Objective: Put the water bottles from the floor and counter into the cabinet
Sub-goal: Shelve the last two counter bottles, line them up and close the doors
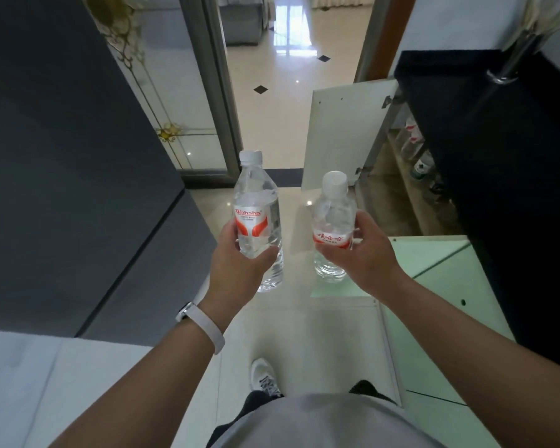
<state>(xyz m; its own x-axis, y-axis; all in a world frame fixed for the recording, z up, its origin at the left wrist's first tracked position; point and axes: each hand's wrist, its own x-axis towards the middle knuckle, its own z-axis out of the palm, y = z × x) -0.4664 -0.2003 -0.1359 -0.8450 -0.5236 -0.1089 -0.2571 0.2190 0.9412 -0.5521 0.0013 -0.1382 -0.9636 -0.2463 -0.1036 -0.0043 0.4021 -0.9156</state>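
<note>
My left hand (240, 266) grips a clear water bottle (256, 202) with a white cap and a red-and-white label, held upright in front of me. My right hand (359, 253) grips a second, similar water bottle (332, 215), also upright, a little to the right. Both bottles hang above the tiled floor. To the right, the cabinet (411, 176) under the dark counter (485, 130) stands with its white door (340, 137) swung open. Inside it I see several bottles and small items on the shelf.
A tall dark grey appliance (62, 156) fills the left side. A second pale cabinet door (434, 270) is open at the lower right. Ahead, a glass sliding door frame (220, 92) leads to a glossy tiled room. My shoe (265, 376) is on the floor below.
</note>
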